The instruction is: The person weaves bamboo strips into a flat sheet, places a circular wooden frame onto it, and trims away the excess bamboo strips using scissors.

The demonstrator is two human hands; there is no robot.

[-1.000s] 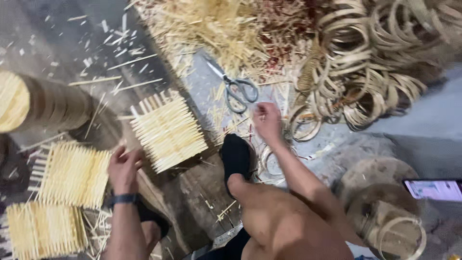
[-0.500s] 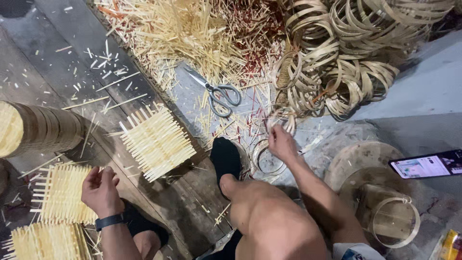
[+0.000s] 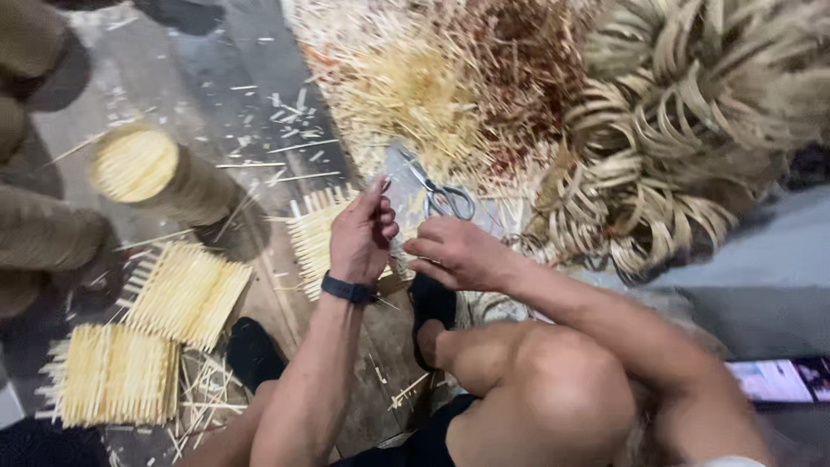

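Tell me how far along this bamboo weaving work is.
Done: two woven stick mats lie finished at left. In hand: left hand and right hand meet over a third mat. Left: a big pile of loose sticks and bamboo rings sits unused.

Taking the scissors [image 3: 445, 197] on the floor [image 3: 216, 95] as the landmark: the heap of loose sticks [image 3: 432, 86] lies just behind them, and the pile of coiled rings [image 3: 692, 130] lies to their right. The left hand [image 3: 361, 238] is just left of the scissors and nearer the person, over a woven stick mat [image 3: 313, 235]; the right hand [image 3: 458, 252] sits directly before the scissors, close beside the left hand. Well to the left of the scissors stands a round bundle of sticks [image 3: 147, 169]. Left and nearer the person lie two more stick mats, one [image 3: 186, 294] behind the other [image 3: 112, 376]. A phone [image 3: 778, 380] lies far right of the scissors, nearer the person.
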